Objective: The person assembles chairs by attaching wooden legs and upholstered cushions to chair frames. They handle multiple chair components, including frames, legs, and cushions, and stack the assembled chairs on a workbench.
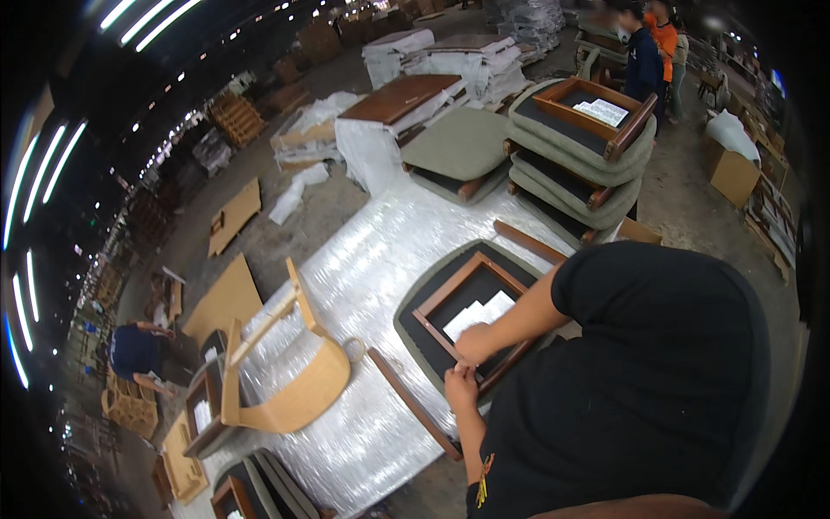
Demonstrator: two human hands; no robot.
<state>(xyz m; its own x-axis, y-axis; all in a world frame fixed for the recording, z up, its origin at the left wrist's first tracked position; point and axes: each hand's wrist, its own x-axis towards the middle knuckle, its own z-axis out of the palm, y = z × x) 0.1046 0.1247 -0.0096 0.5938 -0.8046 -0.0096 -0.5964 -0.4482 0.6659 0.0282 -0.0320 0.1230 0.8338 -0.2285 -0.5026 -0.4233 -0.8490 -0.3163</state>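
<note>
An upholstered chair seat (410, 339) lies upside down on the wrapped table, its green-grey fabric rim round a black underside. On it rests a brown wooden frame (430, 300), with white paper sheets (494, 307) inside. My right hand (474, 344) is closed and low over the frame's near side, beside the paper. My left hand (461, 386) is closed just below it, fingertips together at the frame's edge. What either hand holds is too small or hidden to tell. One loose brown wooden rail (413, 403) lies left of the seat, another (529, 241) beyond it.
Stacked upholstered seats (575, 164) stand at the far right of the plastic-covered table (346, 259). A pale bent-wood chair frame (298, 394) lies to the left, near more seats (268, 486). One person (137, 350) bends at far left; others (644, 65) stand at the back.
</note>
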